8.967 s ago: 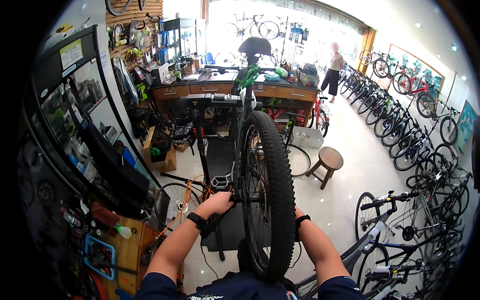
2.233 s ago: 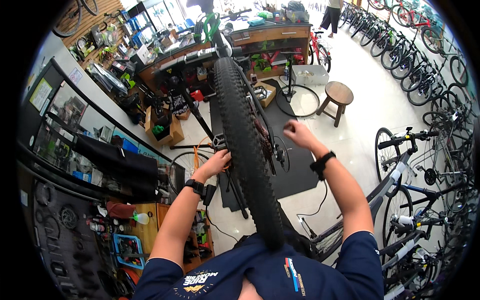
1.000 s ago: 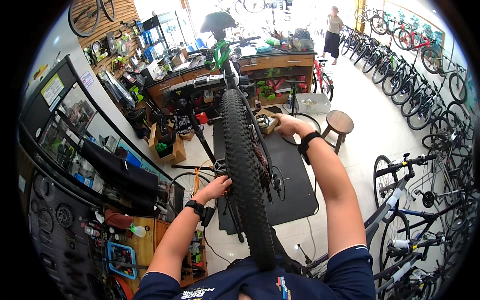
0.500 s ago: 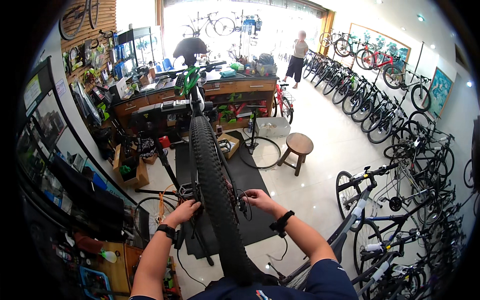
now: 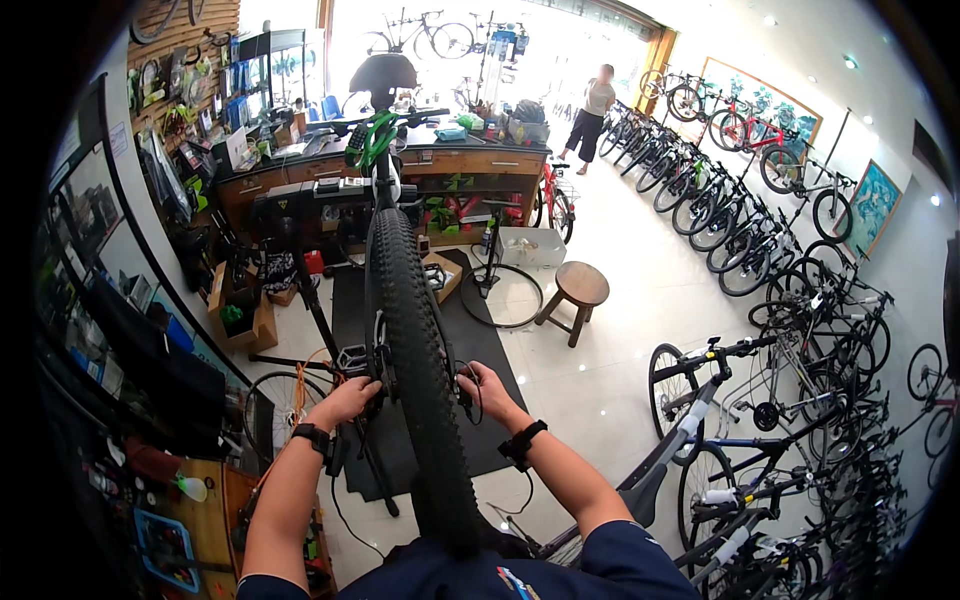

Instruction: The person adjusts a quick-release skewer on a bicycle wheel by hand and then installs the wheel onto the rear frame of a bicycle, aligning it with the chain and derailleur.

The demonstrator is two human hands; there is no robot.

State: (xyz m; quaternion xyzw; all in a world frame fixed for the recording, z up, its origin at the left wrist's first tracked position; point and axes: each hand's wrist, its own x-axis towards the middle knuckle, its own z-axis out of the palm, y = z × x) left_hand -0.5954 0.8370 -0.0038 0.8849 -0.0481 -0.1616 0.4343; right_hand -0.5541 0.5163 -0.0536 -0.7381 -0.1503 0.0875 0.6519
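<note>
A bicycle stands in front of me with its knobby rear tyre [image 5: 408,300] pointing at me and its black saddle [image 5: 383,73] at the far end. Left of the wheel, my left hand [image 5: 350,399] is closed, fingertips at the hub end by the brake rotor; what they grip is hidden. On the other side my right hand [image 5: 490,392] pinches at the dark rear derailleur [image 5: 461,380], where a thin black cable loops. A green coiled lock [image 5: 374,141] hangs under the saddle. Both wrists wear black bands.
A black mat [image 5: 350,300] lies below the bicycle. A wooden stool [image 5: 580,285], a floor pump [image 5: 488,275] and an open cardboard box [image 5: 240,310] stand around it. Bicycles [image 5: 715,400] crowd the right side. Beyond the counter [image 5: 470,160] a person [image 5: 593,110] stands.
My view has turned slightly, shifting the scene leftward. My right hand has moved a little closer to the wheel, its fingers now bent at the derailleur. The left hand stays at the hub.
</note>
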